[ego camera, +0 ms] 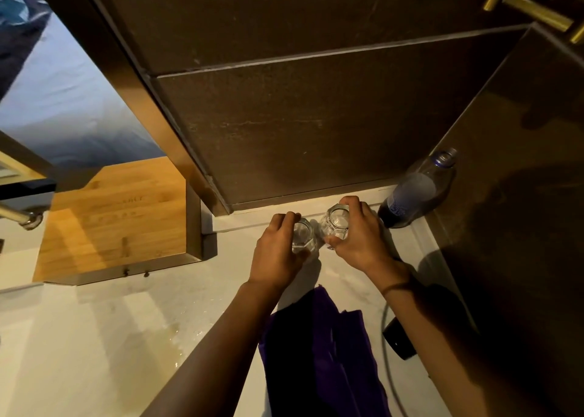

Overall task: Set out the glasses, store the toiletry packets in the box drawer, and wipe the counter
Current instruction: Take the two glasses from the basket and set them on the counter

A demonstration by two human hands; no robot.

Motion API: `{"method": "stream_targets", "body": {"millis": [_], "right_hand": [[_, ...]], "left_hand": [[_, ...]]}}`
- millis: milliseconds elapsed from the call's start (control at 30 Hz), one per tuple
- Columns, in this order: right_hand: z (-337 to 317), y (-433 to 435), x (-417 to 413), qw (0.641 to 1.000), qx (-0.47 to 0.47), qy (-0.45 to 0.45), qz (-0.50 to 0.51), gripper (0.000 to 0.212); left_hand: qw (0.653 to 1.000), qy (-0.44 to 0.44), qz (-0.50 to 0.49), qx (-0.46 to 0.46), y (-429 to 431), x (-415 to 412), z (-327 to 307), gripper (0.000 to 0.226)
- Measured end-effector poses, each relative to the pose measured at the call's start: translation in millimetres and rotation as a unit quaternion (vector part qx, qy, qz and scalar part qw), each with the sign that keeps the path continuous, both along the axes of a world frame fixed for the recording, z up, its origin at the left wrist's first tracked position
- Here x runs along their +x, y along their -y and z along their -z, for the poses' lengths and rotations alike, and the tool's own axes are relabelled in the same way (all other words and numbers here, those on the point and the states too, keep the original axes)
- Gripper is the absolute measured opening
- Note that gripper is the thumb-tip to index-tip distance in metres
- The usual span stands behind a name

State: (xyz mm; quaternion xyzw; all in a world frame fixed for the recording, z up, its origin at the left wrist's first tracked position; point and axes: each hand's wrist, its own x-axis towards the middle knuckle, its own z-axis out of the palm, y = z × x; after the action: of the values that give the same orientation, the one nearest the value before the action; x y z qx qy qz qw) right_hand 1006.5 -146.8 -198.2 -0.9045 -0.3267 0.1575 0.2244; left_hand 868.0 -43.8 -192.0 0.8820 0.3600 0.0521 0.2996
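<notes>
Your left hand (278, 252) wraps one glass (304, 235) and your right hand (360, 236) the other glass (337, 224), side by side near the worktop's (110, 337) back edge. They look smooth, hard and breakable, so hold the sides firmly and keep them from knocking.

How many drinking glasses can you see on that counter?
2. One clear faceted glass sits in the left hand; the other clear faceted glass is in the right hand, beside the plastic water bottle. None look hidden.

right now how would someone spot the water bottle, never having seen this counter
Find the pale counter and follow it to the far right corner by the dark wall. The water bottle stands there, just right of the two glasses; it is taller, with a blue label and open neck.
</notes>
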Motion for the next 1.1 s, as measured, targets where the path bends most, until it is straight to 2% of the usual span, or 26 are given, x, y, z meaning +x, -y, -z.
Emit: {"method": "stream_targets", "body": {"millis": [300, 367, 433, 567, 667, 833, 900, 1033, 1100], "right_hand": [[-3.9, -8.7, -5.5, 0.999, -0.046, -0.017, 0.022, 0.087], [-8.2, -6.0, -10.1, 0.997, -0.075, -0.019, 0.019, 0.095], [-13.7, 1.9, -18.4, 0.996, -0.091, 0.017, 0.004, 0.1], [-17.6, 26.0, -40.4, 0.994, 0.017, 0.102, -0.023, 0.068], [-17.2, 33.8, -47.4, 0.991, -0.024, 0.121, -0.055, 0.061], [-28.4, 28.0, -47.6, 0.986, -0.089, 0.121, -0.076, 0.072], [-35.0, 24.1, -47.8, 0.985, -0.111, 0.109, -0.077, 0.073], [-47.6, 16.1, -44.3, 0.989, -0.122, 0.054, -0.071, 0.06], [-50.8, 16.2, -46.5, 0.987, -0.138, 0.029, -0.083, 0.063]], "left_hand": [[0.999, -0.05, 0.019, -0.006, -3.9, 5.5, 0.1, 0.077], [0.994, -0.094, 0.044, 0.02, -2.0, 1.3, -1.8, 0.085], [0.99, -0.101, 0.07, 0.066, 5.8, -9.6, -3.5, 0.092], [0.98, -0.078, 0.128, 0.13, 30.6, -34.2, -1.1, 0.083], [0.977, -0.128, 0.135, 0.105, 36.1, -35.6, 1.4, 0.08], [0.972, -0.149, 0.158, 0.09, 30.3, -36.9, -7.8, 0.081], [0.973, -0.143, 0.162, 0.08, 24.5, -36.2, -15.2, 0.08], [0.981, -0.107, 0.154, 0.04, 18.7, -39.6, -29.0, 0.071], [0.983, -0.102, 0.147, 0.033, 19.2, -51.6, -31.7, 0.069]]}}
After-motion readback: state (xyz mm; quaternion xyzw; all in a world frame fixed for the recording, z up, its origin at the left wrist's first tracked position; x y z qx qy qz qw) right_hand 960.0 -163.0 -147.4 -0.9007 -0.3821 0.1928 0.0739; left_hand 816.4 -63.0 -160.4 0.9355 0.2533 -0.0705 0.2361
